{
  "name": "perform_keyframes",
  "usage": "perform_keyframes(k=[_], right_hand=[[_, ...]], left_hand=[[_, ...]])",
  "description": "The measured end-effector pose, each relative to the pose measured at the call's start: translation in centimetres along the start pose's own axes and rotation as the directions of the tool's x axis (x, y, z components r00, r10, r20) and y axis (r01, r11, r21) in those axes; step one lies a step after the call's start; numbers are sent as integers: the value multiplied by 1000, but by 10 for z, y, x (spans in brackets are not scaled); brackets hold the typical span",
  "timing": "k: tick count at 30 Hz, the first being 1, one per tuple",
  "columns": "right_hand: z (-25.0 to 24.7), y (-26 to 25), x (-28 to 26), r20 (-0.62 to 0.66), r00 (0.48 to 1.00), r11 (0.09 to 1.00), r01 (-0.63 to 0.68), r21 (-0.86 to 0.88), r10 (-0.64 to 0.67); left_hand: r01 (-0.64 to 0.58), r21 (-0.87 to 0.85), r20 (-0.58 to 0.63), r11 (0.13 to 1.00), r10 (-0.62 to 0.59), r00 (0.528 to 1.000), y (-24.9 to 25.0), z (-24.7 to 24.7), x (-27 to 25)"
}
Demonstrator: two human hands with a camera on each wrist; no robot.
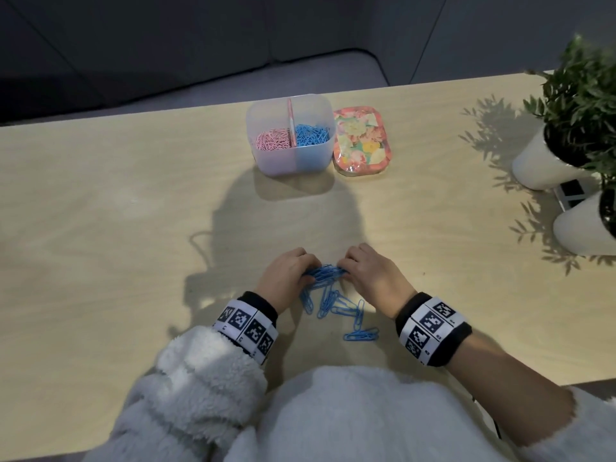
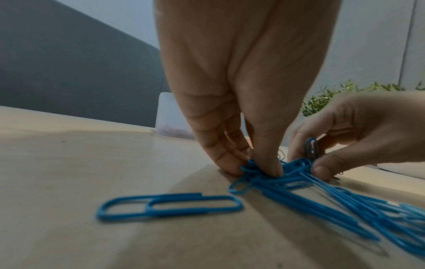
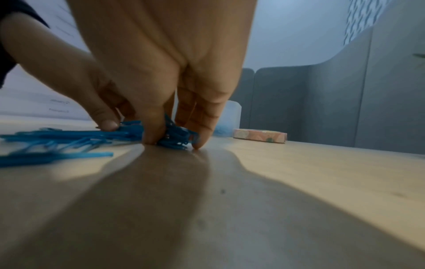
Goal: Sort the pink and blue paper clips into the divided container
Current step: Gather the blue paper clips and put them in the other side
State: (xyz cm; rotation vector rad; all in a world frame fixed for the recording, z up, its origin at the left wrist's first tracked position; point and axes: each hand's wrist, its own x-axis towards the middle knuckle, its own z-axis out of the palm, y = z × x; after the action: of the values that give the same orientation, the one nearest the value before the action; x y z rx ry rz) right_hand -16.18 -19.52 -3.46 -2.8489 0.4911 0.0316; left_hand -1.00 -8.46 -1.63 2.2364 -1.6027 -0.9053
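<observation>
Several blue paper clips (image 1: 328, 295) lie on the wooden table near its front edge. My left hand (image 1: 289, 275) and right hand (image 1: 368, 273) meet over the far end of that pile, and the fingers of both pinch a bunch of blue clips (image 2: 276, 172) (image 3: 174, 136) against the tabletop. Loose blue clips (image 1: 361, 335) trail toward me, one apart on the left (image 2: 169, 206). The translucent divided container (image 1: 290, 161) stands at the back, with pink clips (image 1: 271, 140) in its left half and blue clips (image 1: 311, 135) in its right half.
A flowered flat tin (image 1: 361, 141) lies just right of the container. Two white pots with green plants (image 1: 550, 161) (image 1: 586, 225) stand at the table's right edge. A grey sofa sits beyond the far edge.
</observation>
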Motion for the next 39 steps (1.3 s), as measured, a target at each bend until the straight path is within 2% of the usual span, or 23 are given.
perform_keyframes(k=[3, 5, 7, 10, 12, 14, 16, 19, 23, 26, 28, 31, 35, 36, 37, 39], right_hand=[[-1, 4, -4, -22, 992, 987, -122, 108, 125], [-6, 5, -4, 48, 979, 965, -202, 167, 197], [-9, 8, -4, 120, 967, 939, -247, 241, 224], [-10, 11, -1, 166, 950, 902, -305, 307, 265], [-11, 13, -1, 178, 940, 865, -339, 369, 292], [-12, 14, -2, 180, 933, 848, -359, 390, 313], [-13, 14, -5, 167, 942, 856, -333, 396, 290], [-14, 15, -6, 170, 947, 852, -320, 415, 272], [-18, 17, -6, 155, 954, 861, -298, 412, 256], [-31, 16, 0, 123, 965, 864, -262, 429, 231], [-45, 16, 14, 96, 961, 855, -274, 440, 258], [-71, 21, 46, -4, 966, 845, -225, 485, 260], [-108, 27, 102, -139, 961, 872, -152, 465, 241], [-116, 28, 118, -169, 955, 881, -146, 450, 244], [-121, 29, 134, -193, 950, 892, -145, 428, 247], [-128, 29, 163, -192, 942, 901, -181, 394, 274]], left_hand=[[4, -36, -8, 999, -4, 1000, -4, -5, 0], [-3, -64, -35, 998, 1, 999, -3, -9, 2], [-13, -93, -64, 996, 7, 998, 0, -17, 9], [-41, -126, -103, 991, 28, 994, 8, -41, 28], [-61, -190, -169, 980, 29, 985, 16, -66, 47], [-78, -249, -271, 965, 8, 963, 23, -92, 68], [-72, -273, -401, 959, -46, 915, 28, -112, 91], [0, -261, -507, 965, -138, 851, 32, -124, 118], [128, -103, -489, 986, -162, 857, 35, -123, 139], [181, 23, -458, 983, -151, 876, 32, -121, 147], [194, 61, -434, 979, -149, 889, 31, -121, 148], [138, 49, -444, 989, -102, 890, 28, -125, 142], [1, 30, -573, 1000, 17, 819, 14, -120, 108], [-19, 38, -576, 999, 37, 817, 9, -113, 96], [-34, 33, -550, 999, 46, 834, 4, -105, 82], [-40, -7, -415, 999, 33, 909, -6, -86, 51]])
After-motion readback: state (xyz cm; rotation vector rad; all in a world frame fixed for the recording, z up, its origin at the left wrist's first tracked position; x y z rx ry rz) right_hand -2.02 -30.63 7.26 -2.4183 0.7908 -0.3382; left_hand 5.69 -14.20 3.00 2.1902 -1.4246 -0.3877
